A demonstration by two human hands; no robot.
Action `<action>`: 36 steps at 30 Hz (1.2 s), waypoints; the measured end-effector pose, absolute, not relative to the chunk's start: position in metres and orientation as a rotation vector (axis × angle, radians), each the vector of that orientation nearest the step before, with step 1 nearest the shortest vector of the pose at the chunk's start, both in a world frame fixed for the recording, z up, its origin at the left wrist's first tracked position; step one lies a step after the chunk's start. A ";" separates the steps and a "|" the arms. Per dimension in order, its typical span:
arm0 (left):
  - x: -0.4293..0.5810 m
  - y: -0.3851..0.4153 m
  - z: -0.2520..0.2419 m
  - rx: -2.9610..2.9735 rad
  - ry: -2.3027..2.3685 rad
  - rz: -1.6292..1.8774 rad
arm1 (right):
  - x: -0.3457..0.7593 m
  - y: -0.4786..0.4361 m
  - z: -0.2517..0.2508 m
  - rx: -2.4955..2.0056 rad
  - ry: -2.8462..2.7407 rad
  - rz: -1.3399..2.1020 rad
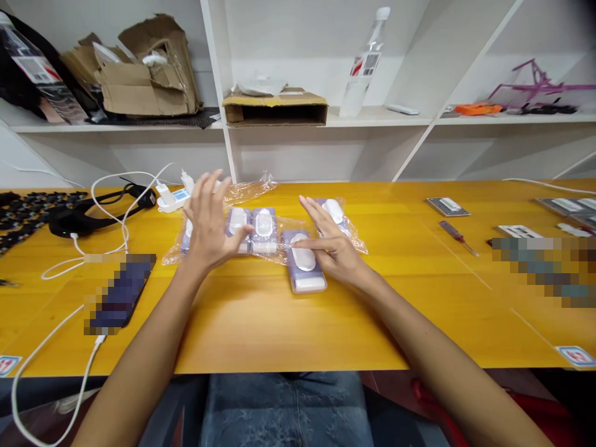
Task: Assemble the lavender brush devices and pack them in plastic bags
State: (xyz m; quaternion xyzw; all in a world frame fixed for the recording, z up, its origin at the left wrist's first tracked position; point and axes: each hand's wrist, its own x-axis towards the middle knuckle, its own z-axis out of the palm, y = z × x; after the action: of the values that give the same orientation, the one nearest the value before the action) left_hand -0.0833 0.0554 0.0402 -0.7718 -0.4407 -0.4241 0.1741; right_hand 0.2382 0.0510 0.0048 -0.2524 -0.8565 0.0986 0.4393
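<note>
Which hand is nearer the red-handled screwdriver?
Right hand is nearer, left of the red-handled screwdriver and not touching it; left hand is farther left still.

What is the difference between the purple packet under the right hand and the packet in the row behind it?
The front packet lies nearer the person, turned slightly, touched by the right hand; the row packet lies farther back, straighter, untouched. Both are purple with a white oval on top.
</note>
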 end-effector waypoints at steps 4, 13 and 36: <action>-0.062 0.040 0.039 -2.569 -1.105 -0.828 | 0.234 0.048 0.002 -0.645 -2.180 0.202; -0.053 0.019 0.048 -2.788 -1.181 -0.411 | 0.230 0.040 0.008 -0.636 -2.194 0.295; -0.046 0.010 0.052 -2.597 -1.258 -0.535 | 0.226 0.034 0.009 -0.471 -1.941 0.608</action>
State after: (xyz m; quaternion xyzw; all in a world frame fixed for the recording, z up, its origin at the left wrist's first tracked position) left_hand -0.0463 0.0100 0.0521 -0.8801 -0.4263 -0.1814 0.1034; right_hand 0.2259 0.0339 0.0090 -0.1948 -0.8036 0.2518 0.5030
